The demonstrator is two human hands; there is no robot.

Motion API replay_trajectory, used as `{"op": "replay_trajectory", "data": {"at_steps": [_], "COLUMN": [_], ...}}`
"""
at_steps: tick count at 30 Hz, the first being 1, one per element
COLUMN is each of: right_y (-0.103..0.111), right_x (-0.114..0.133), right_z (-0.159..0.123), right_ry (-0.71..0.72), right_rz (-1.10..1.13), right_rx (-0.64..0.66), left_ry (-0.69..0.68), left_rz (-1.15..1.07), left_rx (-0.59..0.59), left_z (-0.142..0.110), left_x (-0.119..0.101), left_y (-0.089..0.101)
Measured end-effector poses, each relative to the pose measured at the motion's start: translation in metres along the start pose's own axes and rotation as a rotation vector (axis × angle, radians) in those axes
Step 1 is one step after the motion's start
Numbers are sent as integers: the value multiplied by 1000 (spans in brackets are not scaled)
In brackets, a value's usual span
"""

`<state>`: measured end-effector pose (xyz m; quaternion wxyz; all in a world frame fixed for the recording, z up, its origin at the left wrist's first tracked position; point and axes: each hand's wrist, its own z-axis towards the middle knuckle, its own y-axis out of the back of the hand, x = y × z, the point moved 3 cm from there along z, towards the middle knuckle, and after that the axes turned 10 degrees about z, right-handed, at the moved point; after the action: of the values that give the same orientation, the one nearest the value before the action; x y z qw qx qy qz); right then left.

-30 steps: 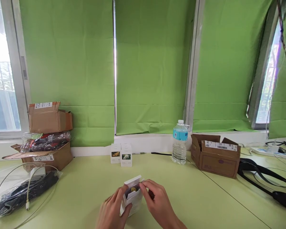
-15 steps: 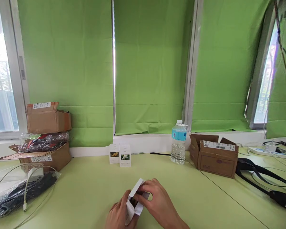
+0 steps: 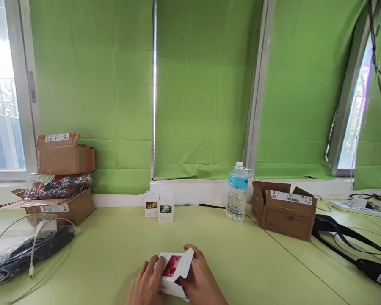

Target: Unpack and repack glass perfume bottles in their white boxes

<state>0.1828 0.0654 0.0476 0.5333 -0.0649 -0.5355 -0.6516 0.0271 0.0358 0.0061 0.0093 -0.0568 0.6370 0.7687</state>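
A small white carton [image 3: 172,288] with a pink-red flower picture lies tilted between my hands, low in the middle of the head view. Its end flap stands up, open, on the right. My left hand [image 3: 147,280] grips the left side, fingers over the top face. Behind the flap, my right hand [image 3: 203,275] closes around the open end; some of its fingertips are hidden by the carton. What is inside the carton cannot be seen. Farther back stand several similar white cartons [image 3: 166,212] with flower pictures.
A water bottle [image 3: 237,192] and an open cardboard box [image 3: 287,216] stand at the back right, beside a black strap [image 3: 343,243]. Stacked cardboard boxes [image 3: 65,159] and a plastic-wrapped dark bundle [image 3: 28,254] with a white cable are on the left. A green pen [image 3: 182,205] lies by the wall.
The carton has been turned, so its flower picture now faces up and its open end points right. My right hand's fingers have come out of the opening and moved behind the flap.
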Motion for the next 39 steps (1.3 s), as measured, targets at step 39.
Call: {"op": "replay_trajectory", "data": {"at_steps": [39], "right_y": [-12], "right_x": [-14], "right_z": [-1], "right_ry": [-58], "right_rz": [-7], "right_rx": [-156], "left_ry": [-63], "left_rz": [147], "left_rx": [6], "left_z": [-2], "left_x": [-6], "left_y": [-5]}}
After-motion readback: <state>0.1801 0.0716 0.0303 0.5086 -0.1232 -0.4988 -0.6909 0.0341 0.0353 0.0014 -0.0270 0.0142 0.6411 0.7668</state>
